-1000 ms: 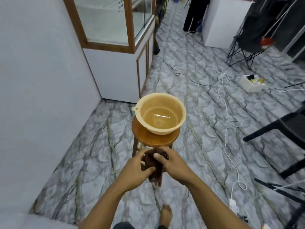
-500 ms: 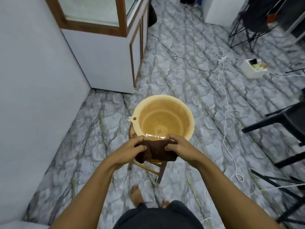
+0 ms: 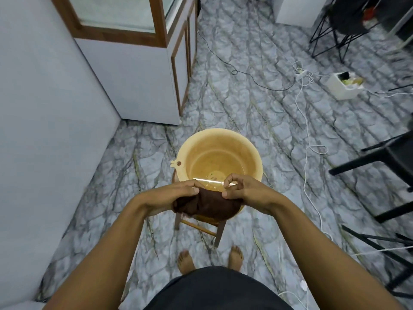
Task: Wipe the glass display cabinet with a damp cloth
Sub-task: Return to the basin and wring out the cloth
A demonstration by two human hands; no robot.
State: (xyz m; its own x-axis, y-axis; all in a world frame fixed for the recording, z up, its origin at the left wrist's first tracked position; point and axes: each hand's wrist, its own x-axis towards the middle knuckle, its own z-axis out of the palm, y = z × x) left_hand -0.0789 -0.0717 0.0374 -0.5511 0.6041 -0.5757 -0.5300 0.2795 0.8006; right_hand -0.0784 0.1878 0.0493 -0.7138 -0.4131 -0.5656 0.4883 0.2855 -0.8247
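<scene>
A dark brown cloth [image 3: 207, 204] is stretched between my two hands over the near rim of a yellow plastic basin [image 3: 252, 153]. My left hand [image 3: 172, 196] grips its left end and my right hand [image 3: 245, 193] pinches its right end. The basin holds a little water and sits on a round wooden stool [image 3: 202, 225]. The glass display cabinet [image 3: 134, 25], with a brown wooden frame and a white base, stands at the upper left against the wall.
A grey wall [image 3: 44, 130] runs along the left. White and black cables [image 3: 306, 130] trail across the marbled floor. A white box [image 3: 342, 86] lies at the right. Black chair legs [image 3: 380, 157] stand at the right edge. My bare feet [image 3: 185, 261] are below the stool.
I have stepped up to the stool and the view has tilted down. My hands lifted the bunched cloth from in front of the stool up to the basin's near rim and spread it.
</scene>
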